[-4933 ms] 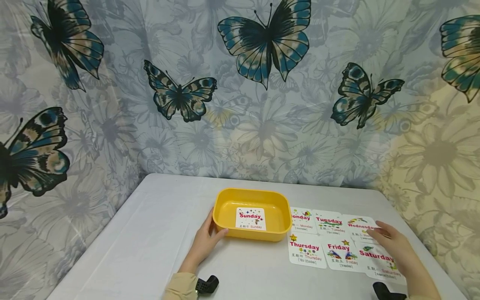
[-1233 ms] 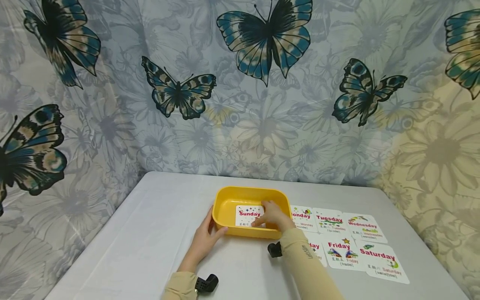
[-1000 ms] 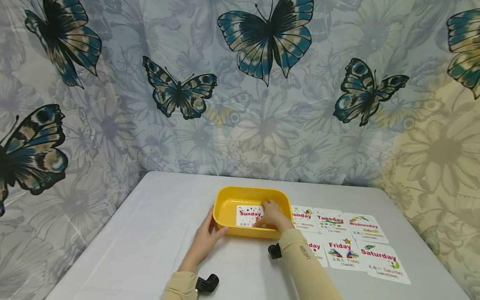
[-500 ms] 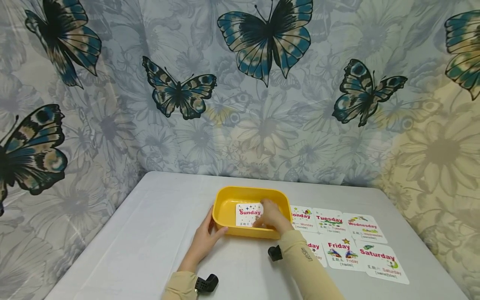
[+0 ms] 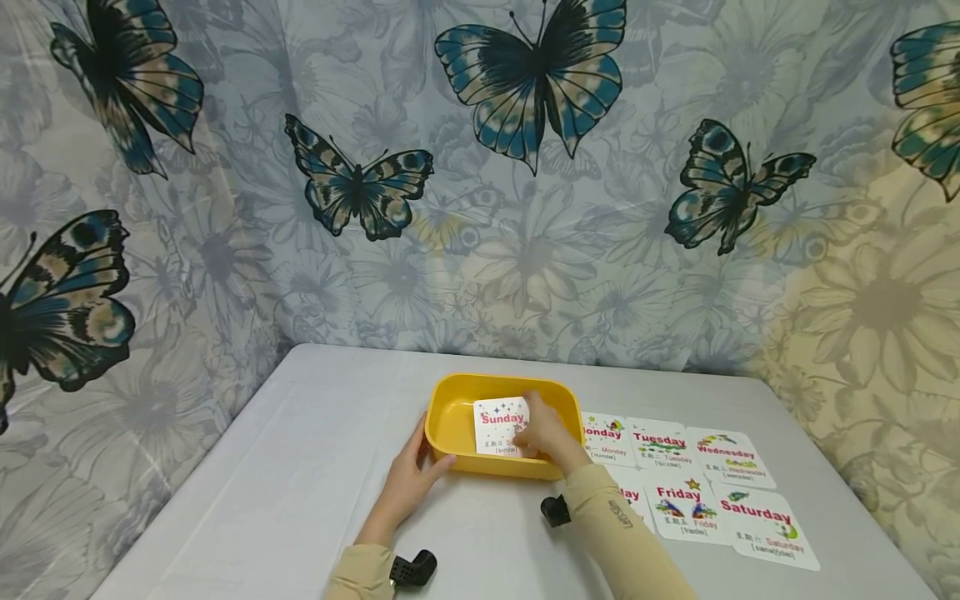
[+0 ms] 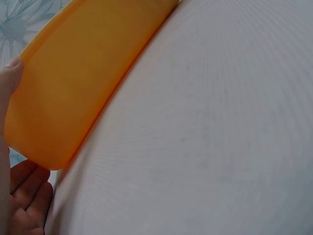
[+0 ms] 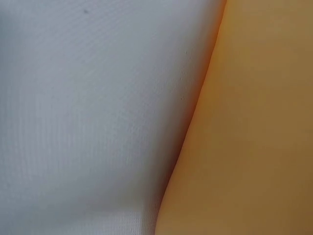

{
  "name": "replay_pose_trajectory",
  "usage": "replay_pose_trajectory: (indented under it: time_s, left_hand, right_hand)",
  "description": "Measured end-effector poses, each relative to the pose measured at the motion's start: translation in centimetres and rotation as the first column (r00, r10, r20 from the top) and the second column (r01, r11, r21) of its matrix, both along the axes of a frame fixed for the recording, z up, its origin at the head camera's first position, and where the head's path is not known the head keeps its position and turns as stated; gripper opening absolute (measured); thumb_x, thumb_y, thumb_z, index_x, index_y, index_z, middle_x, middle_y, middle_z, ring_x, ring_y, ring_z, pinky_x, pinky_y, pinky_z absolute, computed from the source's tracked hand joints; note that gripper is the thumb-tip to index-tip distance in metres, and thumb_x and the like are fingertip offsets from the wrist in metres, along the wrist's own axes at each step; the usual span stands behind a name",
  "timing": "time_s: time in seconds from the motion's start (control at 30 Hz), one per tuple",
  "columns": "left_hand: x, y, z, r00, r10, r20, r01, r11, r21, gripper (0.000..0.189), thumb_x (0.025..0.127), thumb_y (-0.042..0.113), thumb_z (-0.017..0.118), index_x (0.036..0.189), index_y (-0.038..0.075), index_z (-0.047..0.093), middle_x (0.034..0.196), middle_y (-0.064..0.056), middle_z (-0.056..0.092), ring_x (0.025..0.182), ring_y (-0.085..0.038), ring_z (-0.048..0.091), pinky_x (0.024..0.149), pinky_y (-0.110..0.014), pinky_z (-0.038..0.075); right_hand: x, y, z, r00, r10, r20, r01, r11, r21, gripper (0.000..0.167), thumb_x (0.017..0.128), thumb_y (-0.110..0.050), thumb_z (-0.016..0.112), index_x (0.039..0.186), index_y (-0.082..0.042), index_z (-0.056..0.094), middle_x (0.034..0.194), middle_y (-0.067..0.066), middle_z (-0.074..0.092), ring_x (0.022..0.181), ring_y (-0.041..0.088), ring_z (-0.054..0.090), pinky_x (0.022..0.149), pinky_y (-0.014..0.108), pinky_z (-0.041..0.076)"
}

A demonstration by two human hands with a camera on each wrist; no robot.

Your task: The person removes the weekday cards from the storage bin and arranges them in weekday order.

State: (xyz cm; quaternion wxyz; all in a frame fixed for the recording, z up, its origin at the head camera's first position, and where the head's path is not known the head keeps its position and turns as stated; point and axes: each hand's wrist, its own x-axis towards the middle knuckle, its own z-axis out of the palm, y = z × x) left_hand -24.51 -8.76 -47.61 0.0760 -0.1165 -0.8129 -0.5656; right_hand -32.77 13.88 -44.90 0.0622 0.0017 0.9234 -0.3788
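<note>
A yellow plastic tray (image 5: 495, 467) stands in the middle of the white table. Around its front left corner lies my left hand (image 5: 407, 481), thumb at the front rim and the other fingers along the left side. The left wrist view shows the thumb (image 6: 11, 73) on the tray wall. My right hand (image 5: 546, 433) reaches inside and pinches the white Sunday card (image 5: 495, 427) by its right side, covering part of its print. The card's far edge is tipped up. The right wrist view holds only the tray's outer wall (image 7: 254, 127) and the cloth, with the hand out of sight.
Right of the tray, two rows of weekday cards lie face up, among them the Tuesday card (image 5: 660, 442), the Wednesday card (image 5: 725, 457) and the Saturday card (image 5: 765, 525). The right forearm covers part of the lower row. A butterfly-patterned cloth (image 5: 480, 275) rises behind the table (image 5: 300, 467).
My right hand came from the cards at the right into the tray. Over the last second the Sunday card's far edge has risen from the tray floor. The left hand and tray stay put.
</note>
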Motion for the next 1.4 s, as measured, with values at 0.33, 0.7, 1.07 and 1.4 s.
replay_pose_trajectory:
  time_s: [0.33, 0.7, 1.07, 1.4]
  left_hand:
    - [-2.5, -0.5, -4.2, 1.0, 0.014, 0.009, -0.014, 1.0, 0.013, 0.089, 0.081, 0.038, 0.071, 0.149, 0.013, 0.02, 0.148, -0.009, 0.028, 0.131, -0.024, 0.034, 0.106, -0.035, 0.031]
    - [-1.6, 0.0, -3.0, 1.0, 0.009, 0.0, -0.009, 1.0, 0.007, 0.087, 0.082, 0.034, 0.07, 0.148, 0.009, 0.02, 0.147, -0.013, 0.029, 0.129, -0.027, 0.035, 0.105, -0.037, 0.032]
    - [-0.8, 0.3, -1.6, 1.0, 0.004, -0.002, -0.004, 1.0, -0.001, 0.085, 0.084, 0.03, 0.07, 0.148, 0.006, 0.02, 0.147, -0.015, 0.028, 0.13, -0.029, 0.033, 0.105, -0.038, 0.031]
    - [-2.3, -0.7, -4.0, 1.0, -0.005, -0.022, 0.005, 1.0, 0.011, 0.092, 0.08, 0.045, 0.069, 0.149, 0.011, 0.019, 0.15, -0.005, 0.024, 0.132, -0.021, 0.03, 0.105, -0.034, 0.03]
  right_hand:
    - [0.3, -0.1, 1.3, 0.989, -0.041, -0.145, 0.03, 0.996, -0.079, 0.054, 0.081, 0.007, 0.065, 0.131, -0.004, 0.046, 0.093, 0.014, 0.053, 0.069, 0.022, 0.048, 0.053, 0.026, 0.043]
    - [2.0, 0.2, 3.4, 0.964, -0.077, -0.252, 0.015, 0.97, -0.241, 0.05, 0.083, 0.003, 0.065, 0.13, -0.006, 0.049, 0.092, 0.012, 0.052, 0.065, 0.019, 0.049, 0.055, 0.027, 0.044]
    - [5.0, 2.9, 3.8, 0.976, -0.109, -0.187, 0.003, 0.871, -0.491, 0.054, 0.083, -0.002, 0.067, 0.132, -0.007, 0.046, 0.093, 0.014, 0.054, 0.075, 0.021, 0.061, 0.066, 0.031, 0.055]
    - [8.1, 4.6, 4.0, 0.991, -0.053, -0.121, -0.029, 0.808, -0.589, 0.054, 0.081, -0.003, 0.07, 0.129, -0.002, 0.045, 0.096, 0.017, 0.056, 0.079, 0.024, 0.063, 0.069, 0.033, 0.056]
